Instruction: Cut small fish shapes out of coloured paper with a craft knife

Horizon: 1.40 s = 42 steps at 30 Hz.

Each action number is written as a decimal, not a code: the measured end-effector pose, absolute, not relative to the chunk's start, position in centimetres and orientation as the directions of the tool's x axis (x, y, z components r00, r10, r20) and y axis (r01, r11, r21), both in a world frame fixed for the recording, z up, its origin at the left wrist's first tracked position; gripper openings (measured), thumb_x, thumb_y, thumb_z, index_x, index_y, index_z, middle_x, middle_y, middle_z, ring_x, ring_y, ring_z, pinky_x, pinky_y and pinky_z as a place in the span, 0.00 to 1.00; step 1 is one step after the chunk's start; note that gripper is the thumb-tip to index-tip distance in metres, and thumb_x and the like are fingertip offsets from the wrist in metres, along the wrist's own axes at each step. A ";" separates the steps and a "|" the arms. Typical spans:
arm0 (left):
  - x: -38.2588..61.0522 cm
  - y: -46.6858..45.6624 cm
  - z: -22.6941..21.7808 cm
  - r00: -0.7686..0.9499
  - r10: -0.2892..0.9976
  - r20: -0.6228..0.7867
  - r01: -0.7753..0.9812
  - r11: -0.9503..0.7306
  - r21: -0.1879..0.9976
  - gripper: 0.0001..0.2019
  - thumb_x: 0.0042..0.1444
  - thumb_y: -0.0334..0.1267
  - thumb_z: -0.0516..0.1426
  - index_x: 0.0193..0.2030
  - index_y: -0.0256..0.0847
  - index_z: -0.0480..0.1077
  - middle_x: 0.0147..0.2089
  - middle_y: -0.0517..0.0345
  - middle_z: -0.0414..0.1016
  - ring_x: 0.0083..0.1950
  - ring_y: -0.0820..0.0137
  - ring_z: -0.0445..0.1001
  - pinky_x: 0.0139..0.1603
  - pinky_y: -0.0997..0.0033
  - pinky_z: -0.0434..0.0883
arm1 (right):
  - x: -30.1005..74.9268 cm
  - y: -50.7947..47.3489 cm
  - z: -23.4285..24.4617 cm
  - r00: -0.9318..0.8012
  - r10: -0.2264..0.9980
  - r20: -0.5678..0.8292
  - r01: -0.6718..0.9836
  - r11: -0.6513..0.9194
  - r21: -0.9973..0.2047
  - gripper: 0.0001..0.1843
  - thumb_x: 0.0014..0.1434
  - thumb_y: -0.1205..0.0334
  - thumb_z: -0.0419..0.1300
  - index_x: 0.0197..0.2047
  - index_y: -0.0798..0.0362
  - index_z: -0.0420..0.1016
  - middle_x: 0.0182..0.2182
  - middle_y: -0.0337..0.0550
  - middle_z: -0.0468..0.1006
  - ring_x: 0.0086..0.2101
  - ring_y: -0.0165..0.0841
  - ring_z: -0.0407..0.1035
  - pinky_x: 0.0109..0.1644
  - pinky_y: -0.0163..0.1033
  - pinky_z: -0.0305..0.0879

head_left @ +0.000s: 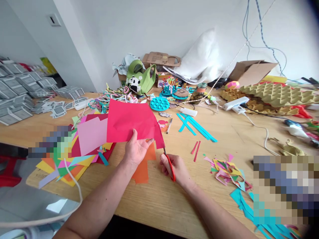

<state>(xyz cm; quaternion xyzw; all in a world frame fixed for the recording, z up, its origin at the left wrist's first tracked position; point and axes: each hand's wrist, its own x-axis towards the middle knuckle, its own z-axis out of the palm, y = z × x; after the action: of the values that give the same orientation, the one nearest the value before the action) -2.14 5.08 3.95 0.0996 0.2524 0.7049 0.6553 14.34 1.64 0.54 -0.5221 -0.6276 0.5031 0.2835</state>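
Note:
My left hand (136, 148) grips the lower edge of a red sheet of paper (131, 120), thumb on top and fingers beneath. The sheet is held up above the table, and its right side curves down toward the blades. In my right hand (176, 168) is a pair of scissors (170, 167) with red-orange handles. Their blades meet the paper at its lower right corner. Below the sheet lies orange paper (141, 172), partly covered by my left hand. Two thin red strips (195, 151) rest on the wood to the right.
Coloured paper (91, 136) is piled at the left. Blue strips (196, 127), a pen (169, 126) and paper scraps (228, 171) lie around. Behind stand a green panda bag (141, 79) and a glass jar (199, 93); egg trays (274, 94) and a power strip (236, 103) are at the right.

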 end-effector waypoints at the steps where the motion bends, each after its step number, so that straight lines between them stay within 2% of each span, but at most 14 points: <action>1: -2.1 5.1 4.0 -0.124 0.974 -0.192 -0.874 -0.015 0.486 0.15 0.68 0.46 0.48 0.40 0.41 0.71 0.41 0.54 0.78 0.42 0.66 0.76 0.55 0.52 0.69 | 14.3 1.6 0.6 -0.291 0.941 -0.172 0.373 -0.054 -0.926 0.35 0.56 0.28 0.49 0.21 0.53 0.65 0.14 0.41 0.70 0.16 0.28 0.64 0.19 0.32 0.56; 8: -2.2 5.1 3.8 -0.126 0.975 -0.183 -0.871 -0.021 0.490 0.13 0.67 0.46 0.51 0.41 0.41 0.72 0.43 0.53 0.78 0.44 0.65 0.76 0.57 0.52 0.68 | 14.4 1.6 0.7 -0.294 0.942 -0.165 0.376 -0.045 -0.926 0.34 0.58 0.30 0.49 0.21 0.52 0.64 0.14 0.41 0.70 0.15 0.27 0.63 0.19 0.32 0.55; 13: -2.2 5.1 3.8 -0.120 0.979 -0.165 -0.870 -0.024 0.493 0.14 0.67 0.46 0.50 0.42 0.41 0.73 0.43 0.53 0.78 0.45 0.64 0.76 0.57 0.52 0.68 | 14.3 1.7 0.8 -0.287 0.943 -0.169 0.390 -0.046 -0.920 0.33 0.57 0.29 0.49 0.20 0.52 0.62 0.14 0.41 0.69 0.15 0.28 0.62 0.19 0.32 0.54; 20: -2.0 5.0 4.1 -0.138 0.978 -0.156 -0.854 -0.038 0.519 0.14 0.67 0.45 0.50 0.46 0.42 0.73 0.47 0.50 0.78 0.54 0.60 0.73 0.59 0.51 0.67 | 14.3 1.6 1.1 -0.278 0.944 -0.178 0.378 -0.063 -0.924 0.32 0.56 0.30 0.51 0.20 0.51 0.60 0.13 0.38 0.67 0.15 0.27 0.60 0.18 0.32 0.52; 27: -2.1 5.0 4.0 -0.139 0.974 -0.178 -0.864 -0.031 0.503 0.14 0.67 0.46 0.50 0.42 0.42 0.72 0.46 0.50 0.78 0.56 0.59 0.72 0.60 0.49 0.65 | 14.3 1.6 1.1 -0.270 0.944 -0.190 0.376 -0.078 -0.923 0.32 0.55 0.30 0.52 0.21 0.52 0.64 0.12 0.37 0.65 0.14 0.27 0.59 0.17 0.32 0.52; 42: -2.0 4.9 4.1 -0.144 0.976 -0.164 -0.852 -0.038 0.522 0.14 0.66 0.47 0.52 0.49 0.42 0.72 0.51 0.48 0.76 0.59 0.57 0.70 0.57 0.50 0.67 | 14.1 1.5 1.6 -0.228 0.948 -0.224 0.375 -0.127 -0.918 0.33 0.50 0.27 0.54 0.19 0.51 0.62 0.11 0.36 0.64 0.12 0.27 0.58 0.16 0.32 0.51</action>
<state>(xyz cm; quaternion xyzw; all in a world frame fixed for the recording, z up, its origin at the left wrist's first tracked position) -2.04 4.90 4.13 0.1191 0.2591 0.7107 0.6431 14.11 1.51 1.60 -0.5535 -0.5973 0.5071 0.2826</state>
